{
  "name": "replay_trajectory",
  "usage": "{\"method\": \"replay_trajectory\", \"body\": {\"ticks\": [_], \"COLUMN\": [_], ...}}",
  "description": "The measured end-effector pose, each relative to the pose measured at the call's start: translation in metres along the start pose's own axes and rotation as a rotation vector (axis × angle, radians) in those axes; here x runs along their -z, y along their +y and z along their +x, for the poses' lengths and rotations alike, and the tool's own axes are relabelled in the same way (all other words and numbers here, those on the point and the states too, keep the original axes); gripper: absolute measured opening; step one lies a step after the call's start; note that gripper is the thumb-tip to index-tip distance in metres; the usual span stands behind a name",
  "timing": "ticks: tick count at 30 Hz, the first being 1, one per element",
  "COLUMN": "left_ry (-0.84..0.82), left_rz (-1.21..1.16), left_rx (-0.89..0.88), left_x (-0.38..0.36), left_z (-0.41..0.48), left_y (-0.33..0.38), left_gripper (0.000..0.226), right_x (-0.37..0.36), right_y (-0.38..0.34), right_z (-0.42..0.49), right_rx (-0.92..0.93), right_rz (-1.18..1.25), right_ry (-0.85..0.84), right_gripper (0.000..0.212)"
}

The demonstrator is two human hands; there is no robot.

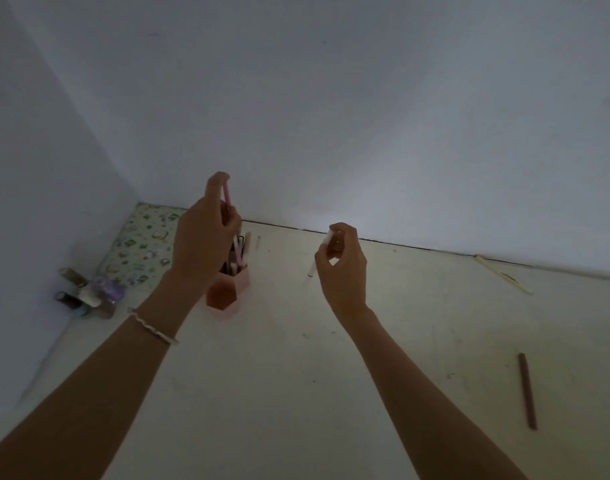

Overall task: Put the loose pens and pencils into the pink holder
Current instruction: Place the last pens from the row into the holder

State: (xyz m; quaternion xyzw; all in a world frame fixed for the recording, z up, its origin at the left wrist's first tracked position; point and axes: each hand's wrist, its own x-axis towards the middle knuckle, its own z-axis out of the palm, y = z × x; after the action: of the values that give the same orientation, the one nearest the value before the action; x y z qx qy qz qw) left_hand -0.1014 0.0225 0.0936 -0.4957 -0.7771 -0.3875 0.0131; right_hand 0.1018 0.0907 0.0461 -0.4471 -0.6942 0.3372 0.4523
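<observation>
One brown pencil [527, 389] lies nearest on the table [296, 393]. The right hand [341, 268] pinches a white pen [311, 270] upright, right of the pink holder [227, 289]. The left hand [201, 244] (closer to it) grips a pink pen [226, 194] upright, directly above.

Single head view, looking forward-down at table [296, 393], close.

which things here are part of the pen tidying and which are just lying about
Part of the job: pink holder; pink pen in the left hand, over the holder; white pen in the right hand; brown pencil loose on the table; pale stick by the wall, possibly a pencil.
Just lying about: small bottles; patterned mat.
</observation>
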Motion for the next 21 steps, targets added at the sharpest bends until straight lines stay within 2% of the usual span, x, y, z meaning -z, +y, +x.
{"method": "replay_trajectory", "body": {"ticks": [5, 8, 10, 12, 15, 21], "left_ry": [-0.07, -0.145, -0.168, -0.088, 0.094, 0.102], "left_rz": [0.126, 0.186, 0.329, 0.497, 0.485, 0.397], "left_rx": [-0.025, -0.025, -0.079, -0.193, -0.243, -0.173], "left_x": [-0.002, -0.005, -0.004, -0.003, 0.005, 0.019], "left_z": [-0.011, -0.016, -0.018, -0.016, -0.008, 0.001], "left_y": [-0.021, -0.031, -0.036, -0.039, -0.037, -0.03], "left_gripper": [0.042, 0.023, 0.012, 0.019, 0.024, 0.028], "right_x": [-0.018, -0.027, -0.034, -0.04, -0.053, -0.079], "right_y": [-0.01, -0.016, -0.021, -0.028, -0.04, -0.038], "right_z": [-0.015, -0.022, -0.024, -0.026, -0.027, -0.034], "right_rx": [0.024, 0.031, 0.016, 0.004, 0.042, 0.154], "right_rz": [0.06, 0.076, 0.095, 0.12, 0.142, -0.036], "right_ry": [-0.001, 0.0, 0.0, 0.014, 0.031, -0.086], "right_gripper": [0.026, 0.024, 0.023, 0.022, 0.022, 0.017]}}
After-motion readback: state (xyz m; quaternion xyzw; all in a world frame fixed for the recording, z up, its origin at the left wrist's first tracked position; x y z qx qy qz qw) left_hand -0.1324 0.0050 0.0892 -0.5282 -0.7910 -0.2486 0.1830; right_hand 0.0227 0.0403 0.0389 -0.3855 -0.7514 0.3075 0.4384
